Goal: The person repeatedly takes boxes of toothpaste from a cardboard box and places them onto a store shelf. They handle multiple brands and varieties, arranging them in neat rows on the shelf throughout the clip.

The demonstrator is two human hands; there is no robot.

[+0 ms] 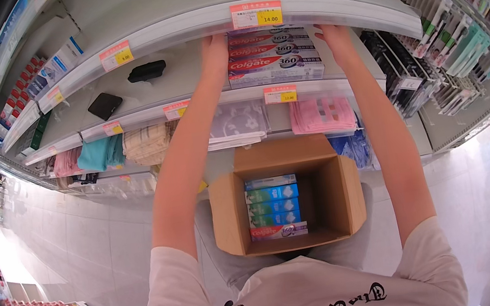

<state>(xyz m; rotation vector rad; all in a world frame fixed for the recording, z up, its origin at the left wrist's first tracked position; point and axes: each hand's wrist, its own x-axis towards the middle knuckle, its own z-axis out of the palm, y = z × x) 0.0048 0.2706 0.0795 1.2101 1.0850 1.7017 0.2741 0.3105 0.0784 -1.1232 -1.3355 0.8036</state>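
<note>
A row of Colgate toothpaste boxes (274,63) lies on the shelf in front of me, its far end under the edge of the shelf above. My left hand (214,46) is at the left side of the row, its fingertips hidden by that upper edge. At the right, my right hand (333,35) has its fingers apart, with a gap between the visible fingers and the boxes. An open cardboard box (327,193) rests at my lap, holding several green-and-blue cartons (274,206) and one Colgate box (278,231) along its left side.
The upper shelf edge (188,26) overhangs both hands. A black square object (105,106) and a black holder (147,71) stand left on the same shelf. Folded towels (322,114) fill the shelf below. Packaged goods hang on racks (403,67) at the right.
</note>
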